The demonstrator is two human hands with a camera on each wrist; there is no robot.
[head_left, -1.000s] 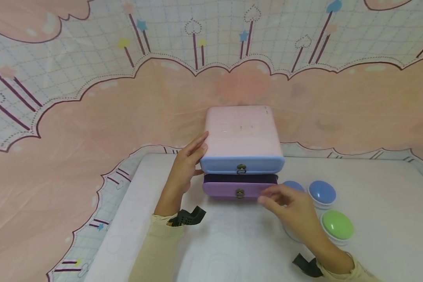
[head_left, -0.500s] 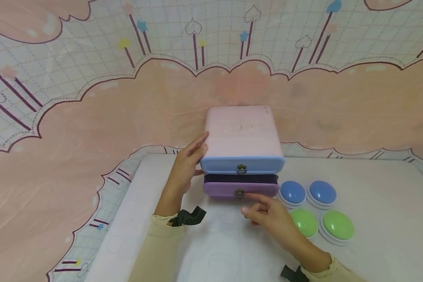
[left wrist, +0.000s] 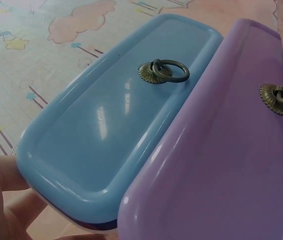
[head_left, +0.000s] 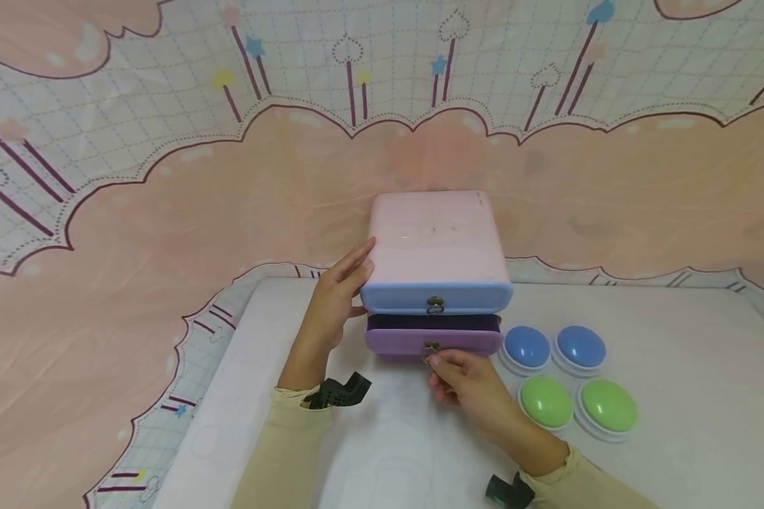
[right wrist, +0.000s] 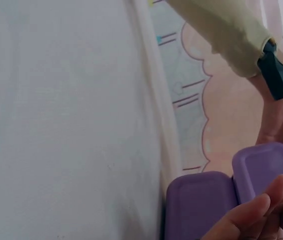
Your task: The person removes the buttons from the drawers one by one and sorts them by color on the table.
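Note:
A small chest of drawers with a pink top (head_left: 438,237) stands on the white table in the head view. Its upper blue drawer (head_left: 395,298) is pushed in. Below, the purple drawer (head_left: 395,342) sticks out a little, with a dark gap over its front. My left hand (head_left: 337,300) rests against the chest's left side with fingers extended. At the purple front, my right hand (head_left: 477,389) pinches the brass ring pull (head_left: 429,350) between thumb and finger. The left wrist view shows another brass ring pull (left wrist: 166,72) hanging on the blue front.
Right of the chest stand several round push lights or buttons with white bases: blue ones (head_left: 527,346) at the back, green ones (head_left: 609,405) in front. A patterned cloth (head_left: 280,198) hangs behind the white table (head_left: 382,459).
My right hand has moved left from the drawer's right corner to its middle and taken hold of the ring pull. The left hand and the chest have stayed put.

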